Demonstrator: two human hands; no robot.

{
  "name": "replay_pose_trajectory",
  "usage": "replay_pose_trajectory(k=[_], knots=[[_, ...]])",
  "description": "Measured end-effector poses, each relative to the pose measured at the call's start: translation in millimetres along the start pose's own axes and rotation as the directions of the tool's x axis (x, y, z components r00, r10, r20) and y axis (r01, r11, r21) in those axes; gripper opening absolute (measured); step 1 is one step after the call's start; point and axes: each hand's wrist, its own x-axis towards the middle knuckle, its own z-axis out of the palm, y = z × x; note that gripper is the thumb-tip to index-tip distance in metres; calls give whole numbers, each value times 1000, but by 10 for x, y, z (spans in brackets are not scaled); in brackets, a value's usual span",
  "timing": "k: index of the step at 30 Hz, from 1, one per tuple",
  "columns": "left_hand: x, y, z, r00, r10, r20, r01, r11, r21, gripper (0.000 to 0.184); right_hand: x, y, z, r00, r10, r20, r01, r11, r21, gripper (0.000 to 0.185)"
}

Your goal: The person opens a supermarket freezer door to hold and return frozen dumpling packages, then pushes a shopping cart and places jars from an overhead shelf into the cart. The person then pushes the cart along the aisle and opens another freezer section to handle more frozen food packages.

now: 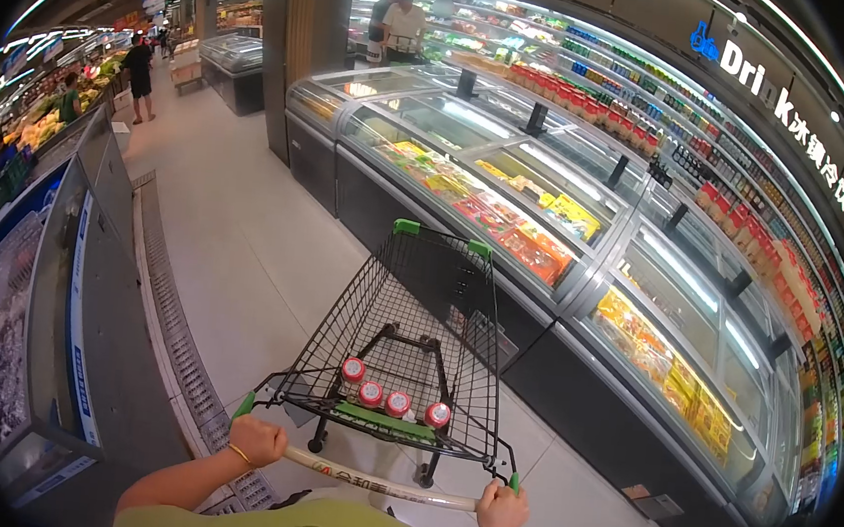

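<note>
My left hand (259, 441) is closed around the left end of the shopping cart's pale handlebar (378, 481). At the bar's right end, my right hand (502, 509) is wrapped on it in the same way. Ahead of both hands extends the black wire shopping cart (335, 341), which has green corner pieces. Several red-capped containers (398, 403) stand in a row in the basket at the end nearest me; their sides are mostly hidden from above.
Glass-topped freezers (528, 308) with packaged food run along the right, close to the cart. A tank-like display (30, 330) and a floor drain grate (171, 317) lie left. Tiled floor (234, 237) stretches ahead. A person in dark clothes (138, 78) stands far up the aisle.
</note>
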Motion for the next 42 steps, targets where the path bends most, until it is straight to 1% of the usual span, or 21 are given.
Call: replay_pose_trajectory(k=[1, 2, 3, 5, 6, 8, 10, 11, 15, 17, 21, 23, 25, 28, 30, 33, 35, 36, 38, 40, 42], knots=[[-23, 29, -41, 1000, -2, 14, 2, 1000, 5, 30, -89, 18, -49, 999, 40, 9, -40, 999, -13, 36], [-47, 43, -70, 999, 4, 33, -5, 1000, 9, 30, -170, 44, -66, 1000, 11, -18, -11, 1000, 1, 35], [-82, 32, -63, 996, 49, 69, -49, 999, -1, 30, -256, 55, -92, 999, -11, -46, 12, 1000, 11, 35], [-163, -30, -5, 998, 43, 49, -42, 999, -3, 30, -415, 13, -189, 998, 68, -3, -69, 997, -32, 33], [-182, -46, 6, 992, 87, 90, -85, 996, -18, 30, -488, 7, -231, 996, 88, 4, -88, 996, -35, 33], [-221, -95, 18, 995, 95, 36, -96, 995, 8, 31, -658, 1, -298, 989, 150, 19, -148, 987, -55, 33], [-222, -130, 11, 989, 139, 56, -138, 990, -16, 30, -784, -25, -327, 991, 123, -48, -124, 992, -23, 32], [-214, -141, 6, 988, 144, 47, -143, 989, -29, 30, -844, -41, -347, 987, 153, -49, -154, 987, -32, 32], [-164, -226, -43, 967, 231, 109, -222, 971, -89, 28, -1078, -139, -414, 976, 193, -98, -201, 976, -82, 29], [-136, -253, -61, 964, 243, 109, -228, 965, -131, 27, -1187, -180, -444, 974, 192, -119, -204, 974, -99, 28], [-104, -350, -51, 948, 291, 131, -271, 950, -153, 28, -1388, -322, -537, 953, 278, -120, -293, 946, -138, 29], [-55, -376, -49, 935, 341, 94, -325, 932, -159, 29, -1482, -385, -581, 945, 305, -116, -321, 933, -163, 30], [-26, -384, -74, 925, 365, 107, -346, 924, -164, 28, -1557, -439, -628, 938, 327, -115, -344, 920, -187, 30], [71, -434, -113, 904, 409, 128, -386, 907, -170, 27, -1656, -561, -704, 916, 387, -108, -401, 896, -191, 31], [100, -473, -144, 885, 443, 142, -416, 890, -188, 27, -1747, -650, -752, 904, 403, -144, -423, 892, -158, 32], [290, -590, -203, 863, 476, 170, -436, 872, -223, 27, -1843, -820, -752, 873, 461, -157, -484, 858, -172, 32], [319, -600, -198, 847, 519, 119, -480, 840, -252, 27, -1952, -870, -788, 853, 495, -163, -520, 833, -191, 32], [356, -631, -204, 839, 531, 118, -490, 831, -262, 27, -1990, -928, -807, 842, 516, -159, -539, 815, -210, 32], [472, -634, -223, 808, 586, 65, -560, 796, -230, 27, -2005, -1039, -864, 834, 523, -173, -551, 804, -225, 32], [767, -709, -274, 795, 603, 63, -570, 780, -260, 26, -1847, -1244, -905, 831, 528, -174, -556, 794, -246, 32], [818, -669, -298, 786, 615, 58, -579, 766, -279, 26, -1914, -1312, -975, 802, 570, -181, -598, 764, -245, 33]])
